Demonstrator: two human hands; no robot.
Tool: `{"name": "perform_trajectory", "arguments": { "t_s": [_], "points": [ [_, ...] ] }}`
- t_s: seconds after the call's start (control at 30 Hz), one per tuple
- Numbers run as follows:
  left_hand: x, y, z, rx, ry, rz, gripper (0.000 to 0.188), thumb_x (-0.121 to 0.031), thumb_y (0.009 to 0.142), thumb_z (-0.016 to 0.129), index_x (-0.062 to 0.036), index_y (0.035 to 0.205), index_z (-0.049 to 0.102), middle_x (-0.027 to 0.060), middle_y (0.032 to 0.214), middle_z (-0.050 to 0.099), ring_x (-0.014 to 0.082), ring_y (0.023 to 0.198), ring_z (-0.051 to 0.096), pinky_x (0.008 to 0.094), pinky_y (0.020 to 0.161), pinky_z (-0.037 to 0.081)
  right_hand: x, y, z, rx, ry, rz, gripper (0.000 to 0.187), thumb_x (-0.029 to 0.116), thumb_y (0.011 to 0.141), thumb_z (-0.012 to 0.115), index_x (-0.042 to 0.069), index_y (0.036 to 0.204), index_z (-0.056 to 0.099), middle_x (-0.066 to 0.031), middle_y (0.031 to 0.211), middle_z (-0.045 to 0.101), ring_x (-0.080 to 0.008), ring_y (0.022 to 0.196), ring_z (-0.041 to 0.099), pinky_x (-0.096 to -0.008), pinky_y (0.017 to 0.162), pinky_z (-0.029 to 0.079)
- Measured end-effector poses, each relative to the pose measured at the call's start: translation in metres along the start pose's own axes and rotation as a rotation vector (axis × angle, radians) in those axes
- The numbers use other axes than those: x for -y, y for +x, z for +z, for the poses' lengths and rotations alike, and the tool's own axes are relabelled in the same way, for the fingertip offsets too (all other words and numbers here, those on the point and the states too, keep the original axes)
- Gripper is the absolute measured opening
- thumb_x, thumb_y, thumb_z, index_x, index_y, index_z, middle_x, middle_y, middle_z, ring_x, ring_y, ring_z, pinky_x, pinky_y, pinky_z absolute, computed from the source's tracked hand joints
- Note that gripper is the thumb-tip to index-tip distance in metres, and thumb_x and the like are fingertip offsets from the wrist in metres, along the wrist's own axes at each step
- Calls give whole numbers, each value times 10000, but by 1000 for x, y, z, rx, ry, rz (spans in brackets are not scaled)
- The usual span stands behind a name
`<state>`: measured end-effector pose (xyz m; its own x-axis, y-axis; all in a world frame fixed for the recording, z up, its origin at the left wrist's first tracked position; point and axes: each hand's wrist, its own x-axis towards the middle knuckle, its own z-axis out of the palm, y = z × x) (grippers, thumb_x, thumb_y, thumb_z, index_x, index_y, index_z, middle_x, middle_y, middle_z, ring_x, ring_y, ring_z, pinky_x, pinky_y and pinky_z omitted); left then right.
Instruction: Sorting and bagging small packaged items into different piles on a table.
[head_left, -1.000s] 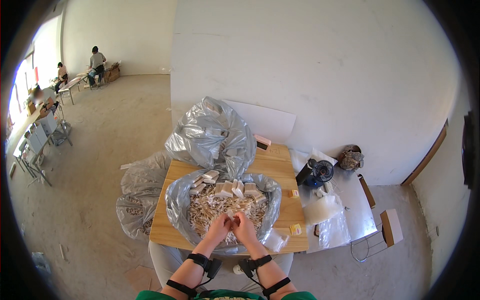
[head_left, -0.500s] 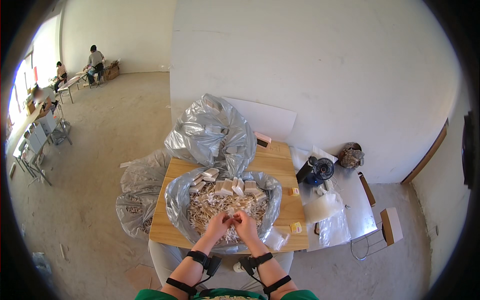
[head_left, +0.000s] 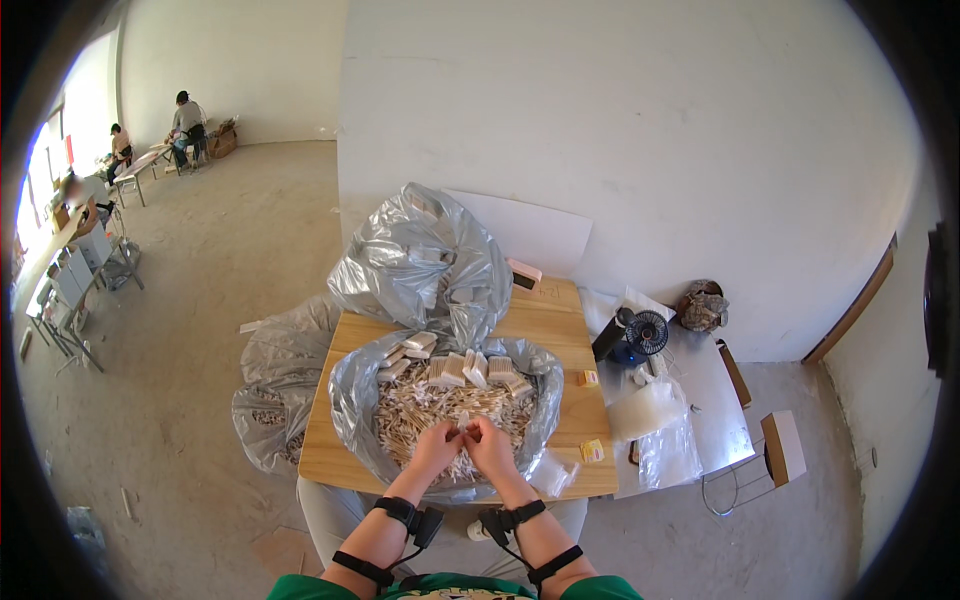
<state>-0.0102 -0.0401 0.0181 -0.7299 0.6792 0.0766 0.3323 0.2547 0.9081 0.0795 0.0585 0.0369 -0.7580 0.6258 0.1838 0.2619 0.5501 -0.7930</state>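
A grey plastic bag (head_left: pixel 350 400) lies spread open on the wooden table (head_left: pixel 580 340), full of loose cotton swabs (head_left: pixel 410 405). Above the swabs, my left hand (head_left: pixel 436 450) and my right hand (head_left: pixel 489 448) meet at the fingertips. Both are closed in a pinch on a small clear plastic bag (head_left: pixel 463 421), whose top pokes up between them; the rest is hidden by my fingers. Several bundled packs of swabs (head_left: pixel 452 370) rest along the far side of the heap, beyond my hands.
Behind stands a bulging, tied grey bag (head_left: pixel 420 265); another grey bag (head_left: pixel 275 400) sits on the floor at left. Clear plastic sachets (head_left: pixel 553 475) and small yellow boxes (head_left: pixel 592 451) lie at right. A side table holds a black fan (head_left: pixel 646 335). Several people work far left.
My hands stay together over the swabs, with the fingers barely shifted. The whole view has moved very slightly.
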Motion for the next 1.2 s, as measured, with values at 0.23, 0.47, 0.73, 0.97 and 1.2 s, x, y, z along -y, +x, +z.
{"name": "perform_trajectory", "arguments": {
  "t_s": [0.23,0.47,0.73,0.97,1.2],
  "points": [
    [-10,1,0,-18,-123,-125,172,-167,740,609,-4,794,611,168,683,621,292,655,626,365,589,475,9,1,-1,-21,25,-17,147,80,738,613,28,857,544,-157,740,626,-333,715,622,-385,618,489],
    [0,6,-1,6,-74,-110,165,-160,721,608,-13,791,628,160,677,624,285,651,629,363,590,482,11,6,-1,-9,36,-13,159,65,728,630,37,848,529,-132,700,611,-303,663,617,-349,594,492],
    [-25,10,-12,-40,236,109,180,-193,733,590,-16,756,573,165,726,620,357,689,600,431,608,472,18,12,-4,-209,-84,-232,165,35,764,578,49,913,508,-165,730,591,-339,668,596,-409,575,460],
    [-33,11,-19,108,386,226,149,-166,743,574,-23,774,545,172,733,596,390,710,575,448,642,466,4,12,-13,-157,-130,-257,112,40,813,528,31,918,566,-201,826,600,-379,734,588,-407,618,471],
    [-8,19,-13,-218,-392,18,335,-223,804,642,41,981,536,137,799,597,270,706,592,351,659,478,-19,17,6,-152,579,193,132,-46,823,510,-10,927,583,-58,832,630,-149,743,610,-288,633,490]
  ]
}}
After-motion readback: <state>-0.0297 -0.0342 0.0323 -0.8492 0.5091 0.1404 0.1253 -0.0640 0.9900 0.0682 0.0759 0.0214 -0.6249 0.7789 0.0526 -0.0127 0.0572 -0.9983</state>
